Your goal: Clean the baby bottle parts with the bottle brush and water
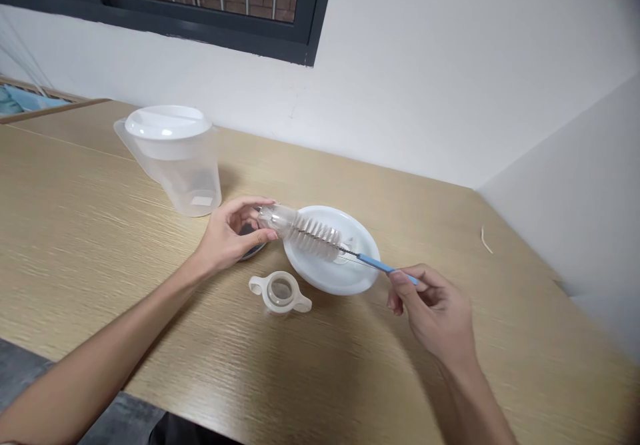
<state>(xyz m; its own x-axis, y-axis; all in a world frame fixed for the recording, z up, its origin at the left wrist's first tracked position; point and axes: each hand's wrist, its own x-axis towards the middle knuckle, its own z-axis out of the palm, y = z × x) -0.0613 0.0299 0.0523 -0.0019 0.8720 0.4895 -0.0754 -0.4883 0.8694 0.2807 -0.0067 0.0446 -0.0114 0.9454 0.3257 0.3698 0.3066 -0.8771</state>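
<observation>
My left hand point(235, 228) is closed around a small clear bottle point(278, 218), tilted nearly onto its side with its mouth toward the right. In my right hand point(437, 308) is the blue handle of a bottle brush point(316, 235). The pale bristles meet the bottle's mouth, and most of them show outside it; how far the tip reaches in is hard to tell. Beneath the brush stands a white bowl point(360, 284) with a small whitish piece inside, partly hidden. Nearer to me lies a cream two-handled bottle ring point(281, 292).
A translucent pitcher point(193, 175) with a white lid stands at the back left. Partly behind my left hand is a dark round object point(254, 252). A thin pale strip point(485, 240) lies on the wooden table point(350, 378) at the right. Walls border the table's back and right.
</observation>
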